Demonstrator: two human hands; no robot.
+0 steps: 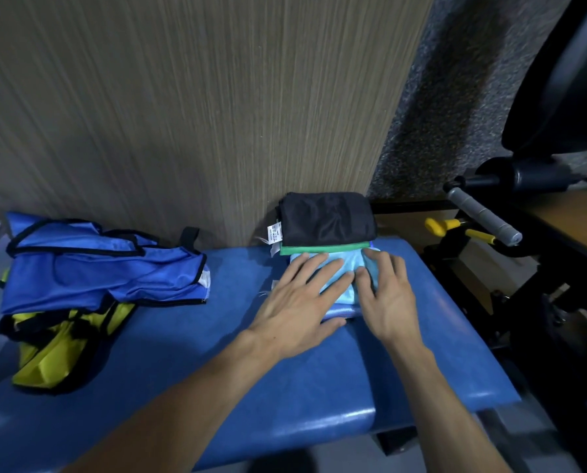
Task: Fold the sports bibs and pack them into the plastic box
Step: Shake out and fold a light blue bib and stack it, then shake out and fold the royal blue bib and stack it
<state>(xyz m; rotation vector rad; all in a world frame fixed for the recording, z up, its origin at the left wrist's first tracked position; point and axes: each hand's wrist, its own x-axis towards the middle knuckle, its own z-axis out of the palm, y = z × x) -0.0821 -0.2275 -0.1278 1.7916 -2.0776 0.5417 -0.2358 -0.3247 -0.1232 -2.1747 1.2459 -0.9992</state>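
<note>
Light-blue bib (pixel 339 268), black bib (pixel 326 216), royal-blue bib (pixel 90 268), yellow bib (pixel 46 353).

Both bare forearms reached forward from the lower edge of the view, converging toward the middle. The left hand (pixel 297 303) lay flat, palm down, fingers straight and slightly spread, thumb stretched out to the right. The right hand (pixel 385 291) lay palm down just beside it, fingers straight and pointing forward. The index fingertips of the two hands nearly touched. Neither hand curled round anything

a blue padded bench (pixel 285 387) stands against a wood-grain wall (pixel 182 114), black gym equipment (pixel 524 233) beside it.
</note>
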